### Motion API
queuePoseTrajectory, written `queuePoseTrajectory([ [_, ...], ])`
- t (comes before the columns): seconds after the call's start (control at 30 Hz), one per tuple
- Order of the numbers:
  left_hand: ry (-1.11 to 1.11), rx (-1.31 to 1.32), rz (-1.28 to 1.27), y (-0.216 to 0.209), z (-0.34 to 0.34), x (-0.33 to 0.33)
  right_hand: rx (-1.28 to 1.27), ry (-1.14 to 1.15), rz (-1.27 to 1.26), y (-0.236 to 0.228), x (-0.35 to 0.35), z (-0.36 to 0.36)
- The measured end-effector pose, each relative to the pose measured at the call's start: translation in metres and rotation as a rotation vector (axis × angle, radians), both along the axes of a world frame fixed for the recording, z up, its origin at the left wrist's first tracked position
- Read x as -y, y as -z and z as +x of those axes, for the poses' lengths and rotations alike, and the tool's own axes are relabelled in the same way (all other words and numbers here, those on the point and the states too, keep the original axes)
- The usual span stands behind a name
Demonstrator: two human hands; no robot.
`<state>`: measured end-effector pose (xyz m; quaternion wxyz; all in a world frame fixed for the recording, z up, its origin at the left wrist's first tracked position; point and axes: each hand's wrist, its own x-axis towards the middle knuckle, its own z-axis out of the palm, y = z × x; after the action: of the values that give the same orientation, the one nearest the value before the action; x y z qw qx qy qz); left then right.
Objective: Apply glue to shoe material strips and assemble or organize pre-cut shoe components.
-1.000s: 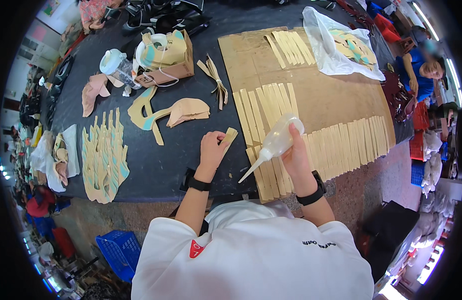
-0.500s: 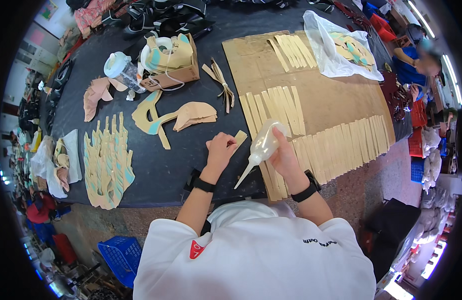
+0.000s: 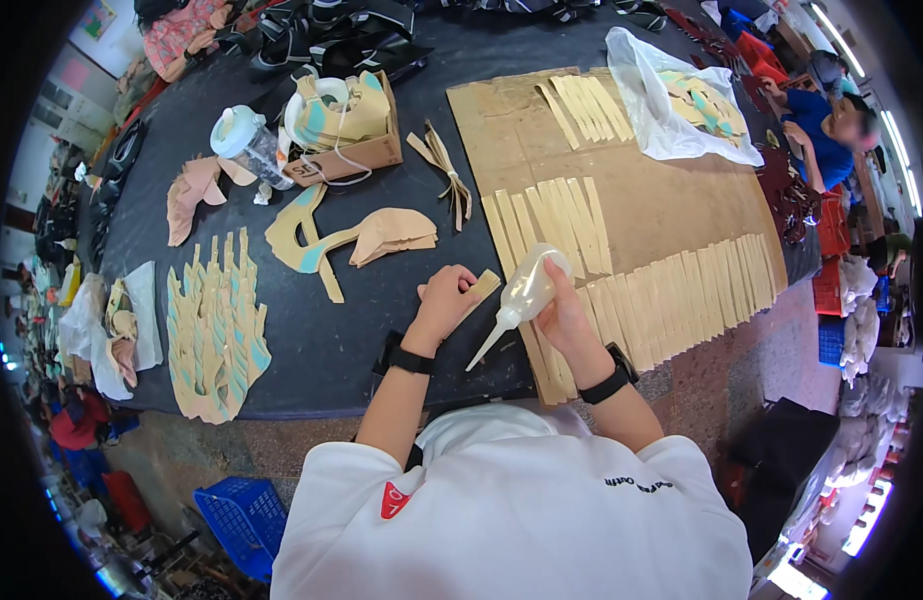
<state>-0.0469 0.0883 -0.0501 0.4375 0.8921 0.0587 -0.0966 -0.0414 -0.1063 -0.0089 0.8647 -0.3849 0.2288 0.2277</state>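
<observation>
My left hand [image 3: 445, 307] is closed on a short tan strip [image 3: 488, 285], whose free end sticks out beyond the fingers to the upper right. In my right hand [image 3: 566, 316] I grip a translucent squeeze bottle [image 3: 527, 288]. It is tilted, its long thin nozzle pointing down and to the left, apart from the strip. Under and beside the bottle lies a brown cardboard sheet [image 3: 682, 190]. On it, a long row of tan strips [image 3: 682, 300] spreads to the right, with a shorter group of strips [image 3: 552, 225] behind.
On the dark table [image 3: 312, 340] lie patterned tan pieces [image 3: 217, 335] at left and stacked curved pieces [image 3: 392, 238] nearer the middle. Behind them stand a lidded clear jug [image 3: 247, 140] and a cardboard box [image 3: 352, 155]. A plastic bag [image 3: 672, 100] sits far right. Two other people work across the table.
My left hand and its strip have shifted slightly right; the bottle has barely moved. The co-worker at right has changed posture, and another person's hands have come into view at far left.
</observation>
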Motion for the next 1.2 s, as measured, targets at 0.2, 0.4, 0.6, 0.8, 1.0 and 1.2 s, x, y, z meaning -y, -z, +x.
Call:
queuePoseTrajectory([
  [0.2,0.107,-0.048,0.08,-0.008,0.003,-0.002,-0.012,0.014,-0.042,-0.001,-0.002,0.0],
  [0.4,0.14,0.276,0.069,0.006,-0.017,0.001,-0.019,-0.047,0.057,-0.006,-0.014,0.003],
  [0.6,0.018,0.412,0.038,0.009,-0.025,0.007,-0.027,-0.036,0.054,0.0,-0.014,0.004],
  [0.8,-0.019,0.45,0.008,0.01,-0.026,0.009,-0.015,-0.053,0.088,0.002,-0.01,0.001],
  [1.0,-0.092,0.441,0.074,0.008,-0.023,0.012,-0.006,-0.086,0.109,0.001,-0.006,-0.004],
  [1.2,-0.103,0.409,-0.011,0.013,-0.015,0.009,0.03,-0.079,0.151,0.005,-0.018,0.002],
])
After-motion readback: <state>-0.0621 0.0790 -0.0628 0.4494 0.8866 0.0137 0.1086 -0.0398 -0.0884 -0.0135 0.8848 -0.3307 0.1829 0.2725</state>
